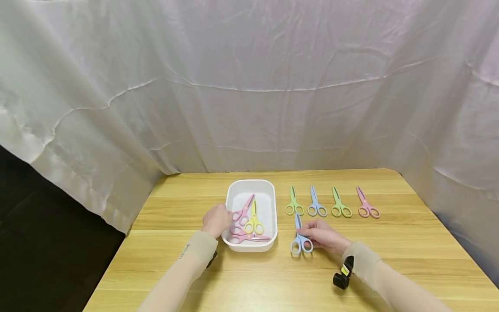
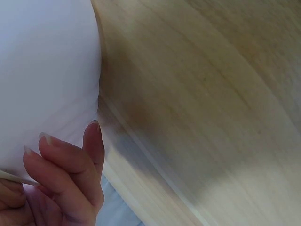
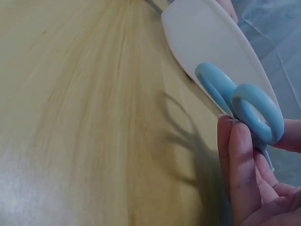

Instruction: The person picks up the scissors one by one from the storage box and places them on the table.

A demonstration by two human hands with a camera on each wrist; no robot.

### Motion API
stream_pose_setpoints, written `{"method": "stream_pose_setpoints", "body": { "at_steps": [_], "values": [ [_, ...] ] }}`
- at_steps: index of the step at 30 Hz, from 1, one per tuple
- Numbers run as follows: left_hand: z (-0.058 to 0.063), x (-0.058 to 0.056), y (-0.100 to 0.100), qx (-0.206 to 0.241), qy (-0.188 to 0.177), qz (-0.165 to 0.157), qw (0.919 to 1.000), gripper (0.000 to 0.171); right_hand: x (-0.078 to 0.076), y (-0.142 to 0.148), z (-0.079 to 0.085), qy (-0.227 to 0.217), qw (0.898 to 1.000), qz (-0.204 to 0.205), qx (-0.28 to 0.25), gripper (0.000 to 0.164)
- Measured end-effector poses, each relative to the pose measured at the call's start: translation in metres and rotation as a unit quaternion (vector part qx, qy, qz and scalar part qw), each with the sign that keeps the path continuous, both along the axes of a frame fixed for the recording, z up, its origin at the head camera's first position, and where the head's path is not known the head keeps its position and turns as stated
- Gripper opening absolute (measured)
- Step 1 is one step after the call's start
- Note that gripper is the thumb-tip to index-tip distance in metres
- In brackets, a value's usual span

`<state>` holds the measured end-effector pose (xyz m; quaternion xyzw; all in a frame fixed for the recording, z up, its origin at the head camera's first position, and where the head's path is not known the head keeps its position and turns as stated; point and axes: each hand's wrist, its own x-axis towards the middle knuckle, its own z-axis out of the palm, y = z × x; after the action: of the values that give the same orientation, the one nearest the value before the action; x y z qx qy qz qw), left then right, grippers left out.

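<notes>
My right hand (image 1: 323, 235) pinches a pair of blue scissors (image 1: 300, 238) near the pivot, blades pointing away and finger loops toward me. In the right wrist view the scissors (image 3: 275, 117) are raised over the table, casting a shadow. On the left, my left hand (image 1: 217, 220) grips the near left side of a white plastic bin (image 1: 274, 221); its fingers (image 2: 61, 181) curl against the outer wall. Inside the bin lie yellow scissors (image 1: 254, 221) and pink scissors (image 1: 253, 238), with more pink scissors (image 1: 247, 207) pointing to the back.
Behind my right hand, a row of scissors lies blades away: green (image 1: 293, 202), blue (image 1: 314, 203), another green (image 1: 338, 204) and pink (image 1: 364, 203). They rest on a wooden table (image 1: 312, 281). A pale curtain (image 1: 249, 121) hangs along the table's back and sides.
</notes>
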<state>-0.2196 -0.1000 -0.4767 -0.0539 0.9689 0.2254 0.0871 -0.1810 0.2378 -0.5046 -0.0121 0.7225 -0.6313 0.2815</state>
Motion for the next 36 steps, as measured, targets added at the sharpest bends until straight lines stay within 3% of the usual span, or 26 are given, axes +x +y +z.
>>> {"method": "stream_pose_setpoints", "body": {
  "at_steps": [13,21,28,36],
  "values": [
    [0.001,0.0,-0.001,0.006,0.0,0.001,1.0,0.025,0.006,-0.009,0.003,0.039,0.993,0.017,0.107,0.018],
    [0.002,0.001,0.0,0.005,-0.005,0.001,1.0,0.026,0.007,-0.012,0.008,0.079,0.977,0.035,0.195,0.021],
    [0.002,0.001,0.0,0.009,-0.009,0.005,0.9999,0.025,0.006,-0.012,0.012,0.127,0.957,0.063,0.254,0.041],
    [0.0,0.0,0.001,0.005,-0.006,0.007,0.9999,0.024,0.008,-0.011,0.019,0.143,0.947,0.096,0.27,0.046]
  ]
}}
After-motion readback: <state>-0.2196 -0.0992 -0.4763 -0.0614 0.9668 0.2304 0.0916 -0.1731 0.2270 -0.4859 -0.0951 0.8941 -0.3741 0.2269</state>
